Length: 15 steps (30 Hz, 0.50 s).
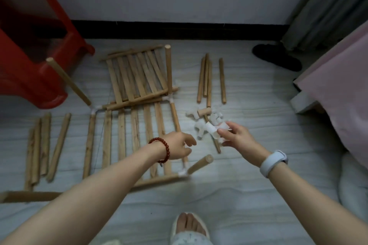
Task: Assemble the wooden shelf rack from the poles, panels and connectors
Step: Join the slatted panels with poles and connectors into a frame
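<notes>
A slatted wooden panel (127,137) lies flat on the floor, framed by poles joined with white corner connectors (182,172). Poles stick up from its corners, one near me (200,164), one at the far right (168,65). Loose slatted panels (139,73) are stacked behind it. My right hand (237,135) pinches a white connector (214,130) over a pile of white connectors (201,121). My left hand (180,145) hovers above the panel's right edge, fingers loosely curled, holding nothing.
Loose poles lie at the left (47,147) and back right (209,79). A small wooden mallet (204,112) lies by the connectors. A red plastic stool (29,45) stands at left, a pink-covered bed (338,85) at right, a dark slipper (278,57) near the wall.
</notes>
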Motion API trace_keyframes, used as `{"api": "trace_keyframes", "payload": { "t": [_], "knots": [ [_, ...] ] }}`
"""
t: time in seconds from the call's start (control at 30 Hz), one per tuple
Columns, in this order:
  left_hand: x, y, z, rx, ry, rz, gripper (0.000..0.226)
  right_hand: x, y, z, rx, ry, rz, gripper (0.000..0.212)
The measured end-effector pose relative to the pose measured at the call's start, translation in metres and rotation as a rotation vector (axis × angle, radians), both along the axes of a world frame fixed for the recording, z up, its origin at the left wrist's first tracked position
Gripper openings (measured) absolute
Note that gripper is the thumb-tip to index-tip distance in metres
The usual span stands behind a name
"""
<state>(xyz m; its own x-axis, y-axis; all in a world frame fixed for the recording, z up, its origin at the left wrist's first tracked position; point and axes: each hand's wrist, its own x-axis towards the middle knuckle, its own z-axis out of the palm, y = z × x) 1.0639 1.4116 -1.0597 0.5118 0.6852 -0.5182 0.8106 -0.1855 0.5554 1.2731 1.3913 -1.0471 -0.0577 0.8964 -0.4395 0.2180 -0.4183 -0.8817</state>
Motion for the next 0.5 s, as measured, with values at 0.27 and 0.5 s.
{"api": "trace_keyframes", "payload": {
  "t": [0.27,0.5],
  "knots": [
    [0.011,-0.052,0.059,-0.087,-0.16,0.098,0.024,-0.003,-0.051,0.073,-0.038,0.362,-0.056,0.013],
    [0.014,-0.076,0.051,0.034,-0.268,0.256,0.011,-0.02,-0.066,0.082,-0.021,0.285,-0.024,0.021]
  ]
}}
